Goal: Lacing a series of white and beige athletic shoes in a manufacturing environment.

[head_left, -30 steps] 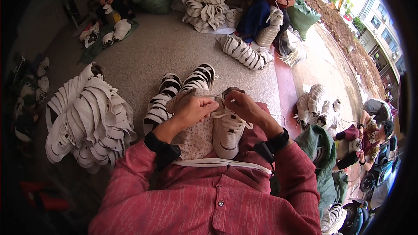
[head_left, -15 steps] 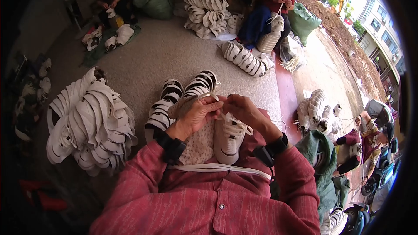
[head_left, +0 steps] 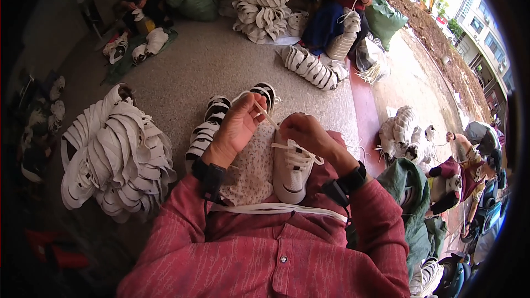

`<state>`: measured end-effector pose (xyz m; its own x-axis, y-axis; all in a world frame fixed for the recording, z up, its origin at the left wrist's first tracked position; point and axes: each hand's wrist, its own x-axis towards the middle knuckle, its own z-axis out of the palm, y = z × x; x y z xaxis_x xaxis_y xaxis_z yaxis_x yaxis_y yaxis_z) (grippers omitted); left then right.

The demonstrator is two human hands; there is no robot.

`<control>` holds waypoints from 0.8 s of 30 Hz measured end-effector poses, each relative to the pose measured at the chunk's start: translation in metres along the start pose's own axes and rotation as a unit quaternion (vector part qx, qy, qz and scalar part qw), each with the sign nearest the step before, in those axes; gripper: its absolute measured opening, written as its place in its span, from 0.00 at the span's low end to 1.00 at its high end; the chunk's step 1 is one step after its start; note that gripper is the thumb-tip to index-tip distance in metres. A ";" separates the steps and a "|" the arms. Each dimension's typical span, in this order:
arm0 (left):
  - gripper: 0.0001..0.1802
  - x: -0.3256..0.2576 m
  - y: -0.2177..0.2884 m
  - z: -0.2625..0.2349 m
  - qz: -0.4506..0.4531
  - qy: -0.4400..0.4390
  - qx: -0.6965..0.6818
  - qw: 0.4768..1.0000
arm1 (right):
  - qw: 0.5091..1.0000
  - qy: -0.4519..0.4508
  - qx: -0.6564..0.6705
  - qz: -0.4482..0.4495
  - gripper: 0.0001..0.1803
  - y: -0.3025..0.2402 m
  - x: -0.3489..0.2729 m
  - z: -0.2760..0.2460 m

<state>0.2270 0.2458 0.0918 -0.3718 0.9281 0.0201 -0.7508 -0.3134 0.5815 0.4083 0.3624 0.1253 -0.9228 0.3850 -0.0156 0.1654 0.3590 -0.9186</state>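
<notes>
A white shoe upper (head_left: pixel 291 174) lies toe toward me on my lap, with pale laces threaded in rows across its front. My left hand (head_left: pixel 237 127) is raised to the left of it, fingers closed on a shoelace (head_left: pixel 267 115). That lace runs taut and slanting down to my right hand (head_left: pixel 305 133). The fingers of my right hand are pinched at the top of the upper, where the lace meets it; they partly hide the spot. Under the upper and my left wrist spreads a floral cloth (head_left: pixel 251 160). A bundle of loose white laces (head_left: pixel 281 208) stretches across my lap.
Stacked black-and-white uppers (head_left: pixel 204 135) stand just past my left hand. A large pile of white uppers (head_left: pixel 118 154) sits on the floor at left. Green sacking (head_left: pixel 406 193) is by my right elbow. Other people work at the back and right, among more stacks.
My left hand has moved up and left away from my right hand, drawing the lace out between them. My right hand has shifted slightly, staying at the upper.
</notes>
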 end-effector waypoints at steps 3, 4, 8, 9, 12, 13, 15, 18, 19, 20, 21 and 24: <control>0.10 0.003 0.014 -0.004 0.003 0.010 -0.025 1.000 | 0.996 -0.016 -0.073 -0.057 0.07 0.000 0.003 -0.002; 0.10 0.004 0.017 -0.007 0.013 0.005 -0.031 0.999 | 0.991 -0.025 -0.112 -0.074 0.07 0.000 0.003 -0.001; 0.13 0.003 0.026 -0.016 -0.048 -0.010 0.081 0.996 | 0.998 0.023 -0.046 -0.027 0.07 0.000 -0.001 -0.006; 0.13 0.001 0.020 -0.012 -0.052 -0.008 0.164 0.985 | 0.996 0.037 -0.085 0.004 0.07 0.004 -0.003 -0.010; 0.10 -0.002 -0.007 -0.005 0.036 -0.018 0.491 0.870 | 0.981 0.046 -0.176 -0.065 0.06 0.033 -0.002 -0.016; 0.10 -0.006 -0.013 -0.008 0.038 -0.013 0.490 0.871 | 0.972 0.035 -0.206 -0.107 0.06 0.030 -0.001 -0.012; 0.06 -0.012 -0.021 -0.008 0.114 -0.061 0.658 0.742 | 0.960 0.024 -0.238 -0.145 0.06 0.028 0.000 -0.009; 0.06 -0.009 -0.024 -0.009 0.216 -0.132 0.773 0.581 | 0.960 0.012 -0.260 -0.097 0.07 0.031 0.004 -0.011; 0.06 -0.008 -0.023 -0.010 0.217 -0.132 0.773 0.581 | 0.962 0.009 -0.249 -0.114 0.07 0.036 0.005 -0.013; 0.07 -0.008 -0.021 -0.010 0.175 -0.150 0.782 0.578 | 0.963 0.005 -0.237 -0.131 0.07 0.038 0.007 -0.013; 0.08 -0.008 -0.019 -0.010 0.132 -0.169 0.790 0.574 | 0.963 0.004 -0.238 -0.131 0.07 0.040 0.007 -0.014; 0.09 -0.008 -0.019 -0.011 0.133 -0.175 0.800 0.558 | 0.964 0.001 -0.230 -0.132 0.08 0.044 0.008 -0.014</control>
<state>0.2380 0.2425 0.0714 -0.0138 0.9618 0.2734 0.8582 -0.1289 0.4969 0.4126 0.3929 0.0904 -0.9532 0.2307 0.1952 0.0630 0.7834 -0.6184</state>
